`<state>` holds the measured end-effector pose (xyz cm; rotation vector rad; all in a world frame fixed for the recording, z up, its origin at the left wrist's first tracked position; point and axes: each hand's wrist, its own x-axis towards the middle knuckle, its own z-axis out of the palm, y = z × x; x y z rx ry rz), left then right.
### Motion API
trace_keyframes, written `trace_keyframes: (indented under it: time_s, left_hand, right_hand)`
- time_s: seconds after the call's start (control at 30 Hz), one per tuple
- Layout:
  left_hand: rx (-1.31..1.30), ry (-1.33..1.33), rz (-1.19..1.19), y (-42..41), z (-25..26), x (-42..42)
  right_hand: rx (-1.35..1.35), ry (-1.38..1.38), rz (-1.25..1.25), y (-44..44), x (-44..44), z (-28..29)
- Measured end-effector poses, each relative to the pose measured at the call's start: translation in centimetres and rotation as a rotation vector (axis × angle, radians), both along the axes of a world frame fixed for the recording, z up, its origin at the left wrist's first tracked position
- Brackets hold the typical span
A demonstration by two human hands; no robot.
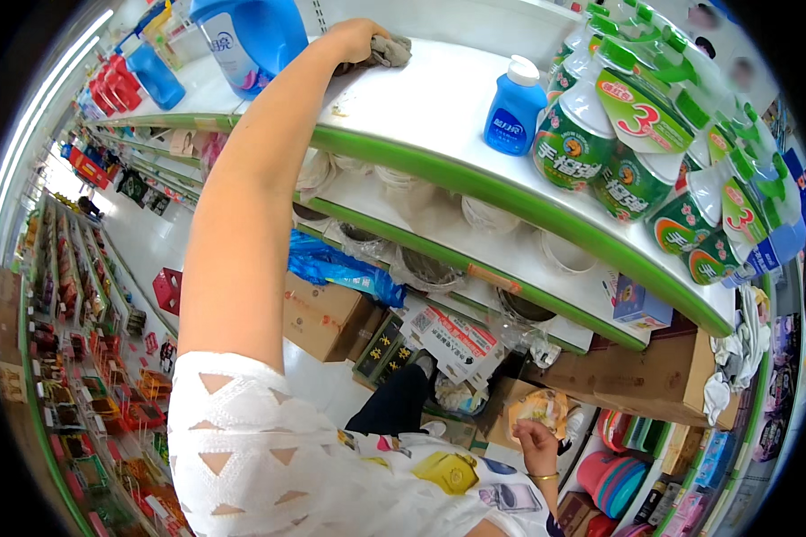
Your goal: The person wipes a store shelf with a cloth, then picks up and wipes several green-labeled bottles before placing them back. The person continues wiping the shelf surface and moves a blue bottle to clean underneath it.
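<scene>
My left hand (357, 41) is stretched out over the white top shelf (436, 87), its fingers closed on a crumpled grey-brown cloth (389, 52) that lies against the surface. Left of that hand stands a big blue laundry detergent jug (262, 40), partly behind my forearm. Farther right, a small blue pump bottle (514, 107) with a white top is upright beside green-labelled bottles (574, 141). Small dark specks mark the shelf near its green front edge. Low at the right, my right hand (536, 442), above a gold bracelet, hangs loosely curled with nothing visible in it.
Lower shelves hold plastic-wrapped bowls or pots (430, 265). Cardboard boxes (326, 315) and a blue plastic bag (342, 265) are below. Colourful basins (611, 480) stand at the lower right, near a hanging bunch of cloths (739, 356). An aisle with stocked shelves runs along the left.
</scene>
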<state>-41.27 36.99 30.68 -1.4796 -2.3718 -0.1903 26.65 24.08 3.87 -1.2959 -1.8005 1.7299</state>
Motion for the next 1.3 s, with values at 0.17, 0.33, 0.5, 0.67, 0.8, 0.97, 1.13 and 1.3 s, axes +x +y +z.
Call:
trace_keyframes:
  time_s: [0.17,0.33,0.5,0.67,0.8,0.97,1.13,1.3]
  left_hand:
    - [-0.047,-0.138,-0.173,-3.0,1.5,5.0]
    - [-0.127,-0.326,-0.319,-5.7,2.5,8.5]
    - [-0.146,-0.520,-0.358,-8.4,4.0,11.2]
    - [0.120,-0.669,-0.296,-8.4,4.7,9.3]
    - [0.462,-0.458,-0.180,-6.8,5.3,7.0]
    - [0.343,-0.561,-0.101,-6.0,6.1,7.3]
    - [0.162,-0.741,-0.169,-5.5,4.6,8.9]
    - [0.265,-0.947,-0.342,-7.1,5.0,9.2]
  right_hand:
    - [0.024,0.002,0.049,-0.2,0.0,0.5]
    - [0.076,0.029,0.116,-0.1,0.3,1.0]
    - [0.117,0.032,0.229,0.5,-1.2,2.0]
    - [0.291,0.084,0.368,3.3,-6.6,6.7]
    - [0.489,0.072,0.606,5.5,-12.4,12.5]
    - [0.651,0.188,0.783,6.9,-20.2,19.2]
    - [0.898,0.354,0.802,8.5,-29.3,23.3]
    - [1.459,0.498,0.557,10.6,-39.2,26.0]
